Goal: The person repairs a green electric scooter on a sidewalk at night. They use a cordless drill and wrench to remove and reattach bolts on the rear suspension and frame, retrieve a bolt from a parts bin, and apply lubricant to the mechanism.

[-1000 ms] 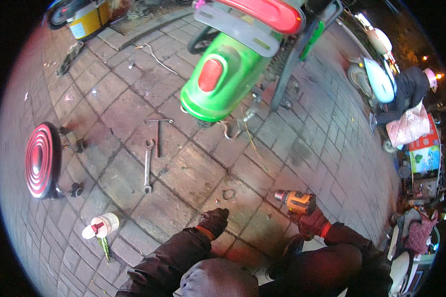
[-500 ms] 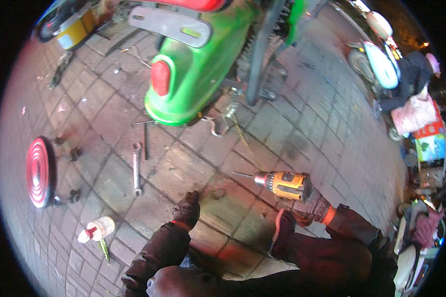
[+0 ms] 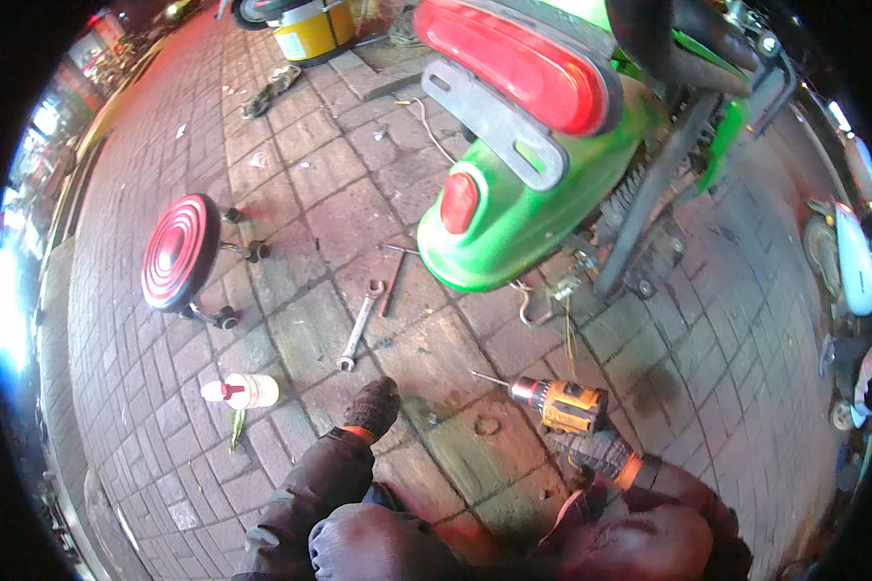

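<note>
My left hand [image 3: 373,412], in a dark knit glove, is closed over the paving, below two wrenches: an open-ended one [image 3: 360,324] and a thin T-handled one [image 3: 392,286]; whatever it may hold is hidden. My right hand [image 3: 591,450], gloved too, grips an orange-and-black drill [image 3: 572,407] with a long thin bit pointing left. Ahead stands the rear of a green scooter [image 3: 504,223], with red lights, a grey bracket and a hooked piece below. A white tub with a red part [image 3: 257,391] lies left of my left hand.
A round red-ringed stool [image 3: 174,257] with casters lies tipped on the left. A yellow bucket [image 3: 315,29] and a dark rag [image 3: 266,97] are at the top. More scooters [image 3: 853,257] stand at the right edge, and a lit street [image 3: 10,300] runs along the left.
My view has swung left, so the scooter and stool sit further right and the street shows. My right hand has turned the drill, whose bit now shows, pointing left.
</note>
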The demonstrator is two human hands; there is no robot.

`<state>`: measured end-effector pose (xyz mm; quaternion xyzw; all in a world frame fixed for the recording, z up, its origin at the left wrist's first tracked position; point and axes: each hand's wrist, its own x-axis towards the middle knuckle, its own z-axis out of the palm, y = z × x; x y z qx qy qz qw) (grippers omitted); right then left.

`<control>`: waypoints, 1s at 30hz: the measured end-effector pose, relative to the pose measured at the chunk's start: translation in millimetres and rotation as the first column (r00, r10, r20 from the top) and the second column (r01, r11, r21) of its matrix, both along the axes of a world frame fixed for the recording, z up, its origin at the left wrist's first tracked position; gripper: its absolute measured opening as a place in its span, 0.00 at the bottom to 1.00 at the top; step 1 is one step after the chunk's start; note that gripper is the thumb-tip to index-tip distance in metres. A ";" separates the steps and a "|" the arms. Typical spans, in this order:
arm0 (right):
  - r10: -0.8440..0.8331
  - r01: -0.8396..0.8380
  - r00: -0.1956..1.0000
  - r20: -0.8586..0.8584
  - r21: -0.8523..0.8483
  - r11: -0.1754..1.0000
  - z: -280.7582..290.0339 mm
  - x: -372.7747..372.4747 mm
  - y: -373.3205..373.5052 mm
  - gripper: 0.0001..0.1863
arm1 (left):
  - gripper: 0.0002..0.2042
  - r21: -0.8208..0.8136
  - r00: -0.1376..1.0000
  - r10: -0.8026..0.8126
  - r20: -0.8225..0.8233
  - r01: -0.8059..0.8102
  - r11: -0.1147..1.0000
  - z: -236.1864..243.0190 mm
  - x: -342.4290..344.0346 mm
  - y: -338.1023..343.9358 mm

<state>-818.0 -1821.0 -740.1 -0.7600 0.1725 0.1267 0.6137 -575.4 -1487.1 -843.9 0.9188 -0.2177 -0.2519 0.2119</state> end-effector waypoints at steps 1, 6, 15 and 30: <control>-0.061 0.056 0.998 0.028 0.147 0.988 -7.6 -7.9 0.5 0.22 | 0.10 -0.006 0.998 0.049 0.043 -0.049 0.999 -3.4 8.5 -0.1; -0.065 0.136 0.951 -0.302 0.221 0.966 -21.3 -48.6 -10.5 0.22 | 0.14 -0.120 0.952 0.167 0.258 -0.140 0.983 -16.9 111.1 -27.8; -0.250 0.244 0.947 -0.203 -0.053 0.968 14.5 -77.6 1.1 0.17 | 0.32 0.031 0.858 -0.206 0.470 0.217 0.976 -16.7 217.8 -114.3; -0.215 0.244 0.963 -0.163 0.188 0.951 -10.9 -41.2 -6.5 0.26 | 0.11 0.189 0.777 -0.354 0.520 0.300 0.935 -9.2 133.4 -101.0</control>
